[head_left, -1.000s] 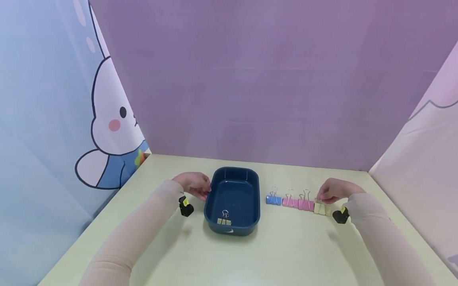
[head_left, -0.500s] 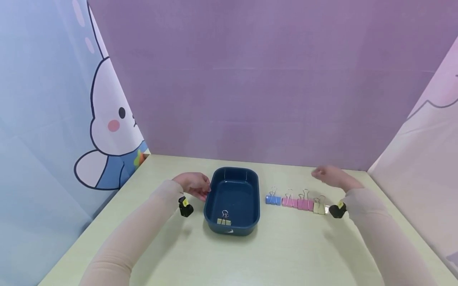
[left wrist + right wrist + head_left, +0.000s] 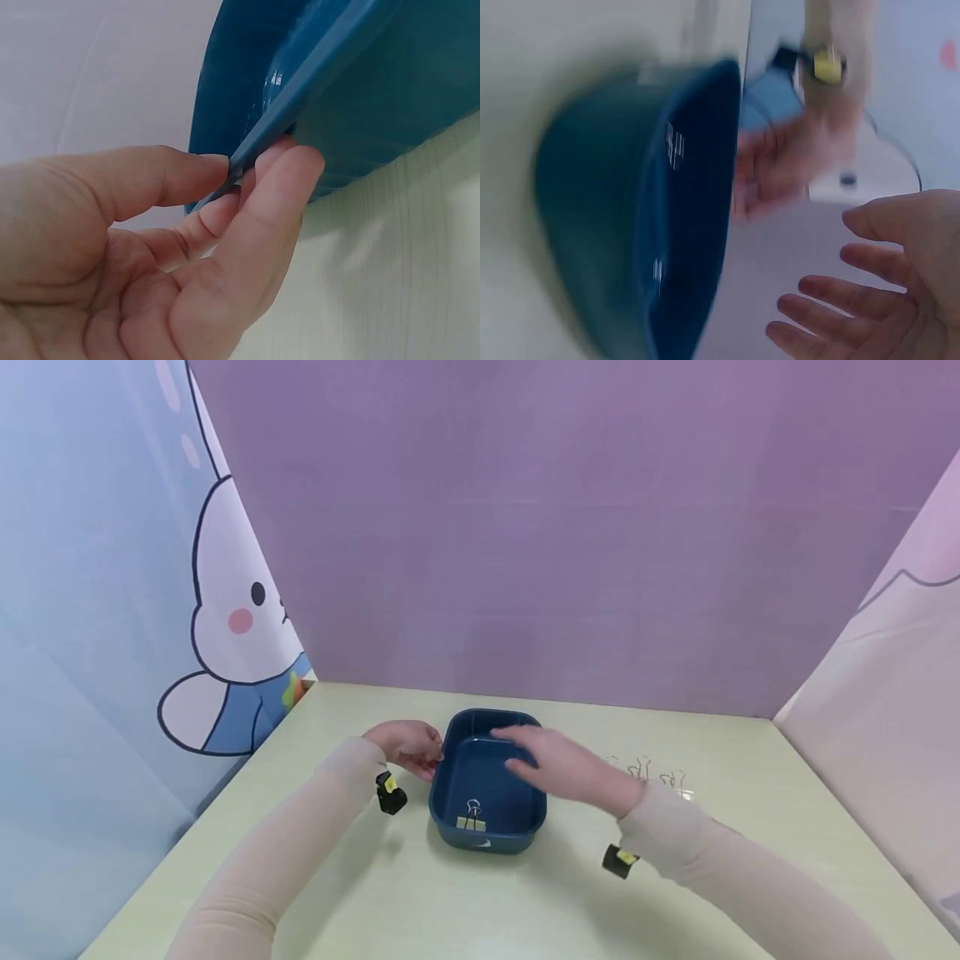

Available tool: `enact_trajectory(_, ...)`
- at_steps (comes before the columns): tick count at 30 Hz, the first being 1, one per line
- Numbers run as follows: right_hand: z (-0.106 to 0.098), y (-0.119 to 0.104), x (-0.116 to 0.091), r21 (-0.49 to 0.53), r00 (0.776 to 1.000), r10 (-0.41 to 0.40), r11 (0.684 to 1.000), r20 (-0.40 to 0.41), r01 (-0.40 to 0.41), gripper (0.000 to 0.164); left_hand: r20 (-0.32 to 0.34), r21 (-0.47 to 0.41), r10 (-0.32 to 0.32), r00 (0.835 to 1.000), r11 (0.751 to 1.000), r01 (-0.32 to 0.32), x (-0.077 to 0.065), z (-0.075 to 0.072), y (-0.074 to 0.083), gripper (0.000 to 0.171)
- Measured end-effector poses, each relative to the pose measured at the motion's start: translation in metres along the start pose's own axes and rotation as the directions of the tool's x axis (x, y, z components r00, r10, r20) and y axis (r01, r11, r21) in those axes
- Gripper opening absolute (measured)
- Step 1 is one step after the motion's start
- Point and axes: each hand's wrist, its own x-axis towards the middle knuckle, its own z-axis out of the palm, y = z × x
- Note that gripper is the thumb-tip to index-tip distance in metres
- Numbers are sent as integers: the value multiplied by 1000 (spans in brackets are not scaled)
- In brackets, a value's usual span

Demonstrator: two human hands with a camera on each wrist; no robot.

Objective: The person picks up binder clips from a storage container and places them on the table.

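My left hand (image 3: 408, 745) pinches the left rim of a dark blue tray (image 3: 489, 842), thumb inside and fingers beneath the edge in the left wrist view. A pale yellow binder clip (image 3: 471, 823) stands inside the tray near its front wall, wire handles up. Over the tray's right side hovers my right hand (image 3: 566, 767); its spread fingers (image 3: 832, 296) hold nothing in the right wrist view. Behind the right wrist, wire handles (image 3: 640, 768) of a row of binder clips stick up. The sleeve and hand hide most of their bodies.
The pale wooden table (image 3: 450, 910) runs back to a purple cloth wall (image 3: 525, 543). A light blue curtain (image 3: 90, 652) with a cartoon rabbit hangs at the left. A whitish curtain (image 3: 885, 727) closes off the right side.
My right hand has let go of the pale yellow clip at the row's right end, risen and swung left over the tray. My left hand stays on the rim.
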Motion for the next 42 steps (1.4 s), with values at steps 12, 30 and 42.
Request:
enact_trajectory(12, 48, -36, 48, -130, 929, 27, 991, 368, 22, 37, 13, 7, -7, 1000, 1000, 7, -2, -1, 1, 19)
enact_trajectory(30, 56, -26, 43, -108, 896, 135, 989, 423, -98, 15, 29, 5, 8, 1000, 1000, -9, 1, 9, 7, 5)
enact_trajectory(42, -17, 29, 14, 109, 989, 83, 989, 119, -96, 16, 14, 6, -2, 1000, 1000, 2, 1, 7, 3, 6)
